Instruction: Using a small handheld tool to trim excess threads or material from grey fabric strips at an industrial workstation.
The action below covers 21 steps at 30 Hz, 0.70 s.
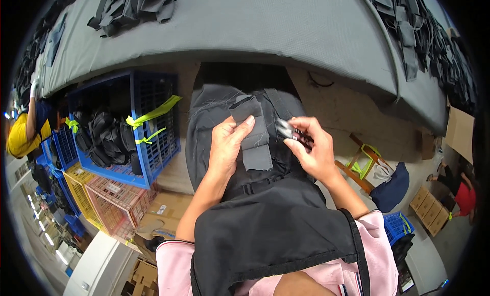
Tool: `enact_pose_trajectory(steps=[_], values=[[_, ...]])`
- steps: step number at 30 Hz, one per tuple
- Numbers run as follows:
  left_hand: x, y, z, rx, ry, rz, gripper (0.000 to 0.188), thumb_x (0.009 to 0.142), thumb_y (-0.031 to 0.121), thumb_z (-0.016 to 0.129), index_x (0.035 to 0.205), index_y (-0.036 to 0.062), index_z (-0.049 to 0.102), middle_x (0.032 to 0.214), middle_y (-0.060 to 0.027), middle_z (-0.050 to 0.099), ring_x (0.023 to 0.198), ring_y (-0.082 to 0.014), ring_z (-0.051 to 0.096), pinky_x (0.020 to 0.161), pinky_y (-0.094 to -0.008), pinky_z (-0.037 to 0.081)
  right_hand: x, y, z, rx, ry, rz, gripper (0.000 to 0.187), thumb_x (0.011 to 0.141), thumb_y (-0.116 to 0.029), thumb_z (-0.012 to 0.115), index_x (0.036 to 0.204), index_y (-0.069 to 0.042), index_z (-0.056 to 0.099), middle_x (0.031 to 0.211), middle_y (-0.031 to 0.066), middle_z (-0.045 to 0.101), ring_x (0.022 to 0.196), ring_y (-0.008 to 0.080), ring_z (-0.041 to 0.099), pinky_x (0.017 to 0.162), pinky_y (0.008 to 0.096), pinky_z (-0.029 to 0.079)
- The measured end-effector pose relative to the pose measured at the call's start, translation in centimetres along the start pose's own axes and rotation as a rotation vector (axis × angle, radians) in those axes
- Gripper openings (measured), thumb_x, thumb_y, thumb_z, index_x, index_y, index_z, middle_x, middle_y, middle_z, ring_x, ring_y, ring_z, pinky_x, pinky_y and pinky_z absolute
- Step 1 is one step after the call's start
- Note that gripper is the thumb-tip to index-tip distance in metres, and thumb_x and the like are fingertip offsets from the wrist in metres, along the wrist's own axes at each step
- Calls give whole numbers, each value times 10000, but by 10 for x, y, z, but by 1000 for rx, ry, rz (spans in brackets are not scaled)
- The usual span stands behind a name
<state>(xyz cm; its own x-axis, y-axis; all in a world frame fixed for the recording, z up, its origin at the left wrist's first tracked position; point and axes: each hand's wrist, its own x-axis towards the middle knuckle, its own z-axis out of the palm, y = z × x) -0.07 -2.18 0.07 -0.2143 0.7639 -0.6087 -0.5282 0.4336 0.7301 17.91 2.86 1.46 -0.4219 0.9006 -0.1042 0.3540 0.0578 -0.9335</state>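
Head view: left grip [224,145] pinches a grey strip [258,140]; right grip [320,152] clasps snips [286,129]; grey-covered table [245,28] ahead, blue crate [147,166] to the left.

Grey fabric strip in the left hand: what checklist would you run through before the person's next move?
1. Left hand has hold of the grey fabric strip: ok, thumb on top.
2. Right hand has hold of the snips-like metal tool: ok, fingers curled around it.
3. Left thumb clear of the tool's metal end: ok, there is a visible gap.
4. Area around the strip free of loose threads: not ok, thin strands lie about it.
5. Tool's blades open or closed: cannot tell, that part is too blurred.
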Motion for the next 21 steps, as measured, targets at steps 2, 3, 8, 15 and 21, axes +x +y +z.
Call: enact_pose_trajectory(steps=[2,3,8,15,21], values=[[0,0,4,1,22,27,211,867,148,616,1019,4,642,914,-8,640,816,-61,556,753,-217,435,-5,-5,-5,-153,-17,-77,250,716,-82,709,939,-38,604,794,75,621,617,179,623,588,264,479],[0,0,4,12,19,36,211,864,137,617,1027,4,641,918,-8,640,819,-59,555,757,-215,434,-5,-6,-6,-151,-17,-77,250,716,-82,709,939,-38,604,794,75,621,617,179,623,588,264,479],[0,-1,6,19,14,34,216,858,119,621,1038,1,636,921,-7,641,824,-53,551,761,-210,431,-1,-6,-9,-326,-54,-282,283,707,-123,715,960,-58,605,715,54,596,593,199,599,539,296,455],[-2,0,8,23,26,47,213,858,116,622,1033,-5,636,908,-6,640,807,-48,551,754,-205,431,-2,-11,-5,-424,-61,-353,301,696,-88,717,970,-29,606,710,82,608,594,219,596,562,312,468],[-3,-1,7,49,28,59,210,854,111,625,1025,-9,636,900,-7,641,792,-47,553,737,-197,434,-7,-11,-2,-387,-38,-340,293,701,-93,713,967,-32,607,700,81,604,595,226,597,559,304,466]])
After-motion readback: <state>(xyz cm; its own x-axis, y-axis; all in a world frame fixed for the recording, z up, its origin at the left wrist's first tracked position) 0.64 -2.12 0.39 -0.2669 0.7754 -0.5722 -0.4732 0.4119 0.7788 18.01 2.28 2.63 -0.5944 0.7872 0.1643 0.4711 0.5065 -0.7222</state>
